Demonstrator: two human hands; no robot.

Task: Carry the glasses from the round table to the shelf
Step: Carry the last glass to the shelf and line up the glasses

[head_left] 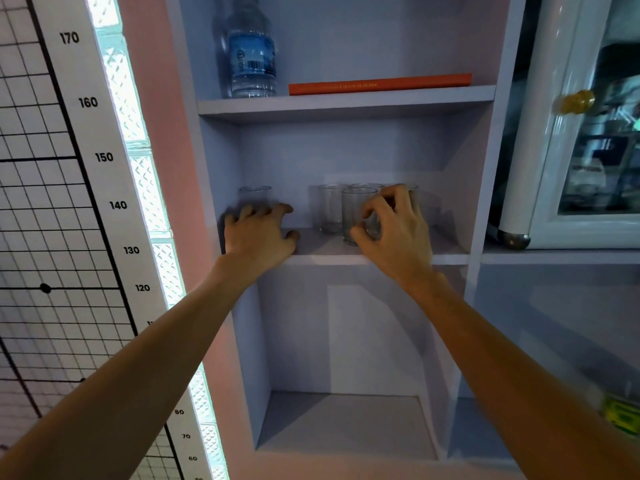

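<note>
1. Clear glass is what I am setting down: both my hands are at the middle shelf (446,252) of the pale lilac shelving, so I judge this to be the placing step of the carry, at the shelf end of the trip.
2. At my left hand (258,237) a lone glass (255,195) stands at the left wall of the compartment. My fingers are spread and curled just in front of its base. I cannot tell whether they touch it. That grip reads as loose, holding nothing.
3. At my right hand (393,225), the thumb and fingers curve around the front glass (356,211) of a cluster; the grip looks half-closed and I cannot tell whether it is clamped or already slackening.
4. Behind it stand 3 more: one to the left (330,206), one at the back (366,186), and one mostly hidden behind my fingers (412,190).
5. Next, I judge, both hands must come straight back toward me, fingers opening wide first, so no knuckle drags a glass along.
6. Edges: the front glass sits near the shelf's front lip, which is the main tipping risk. The cluster is tight, nearly touching, so sideways motion on the right is unwise.
7. Open room: a bare stretch of shelf lies between the lone glass and the cluster, and the compartment below is open. The board above, carrying a water bottle (252,53) and an orange book (381,84), limits any upward lift.
</note>
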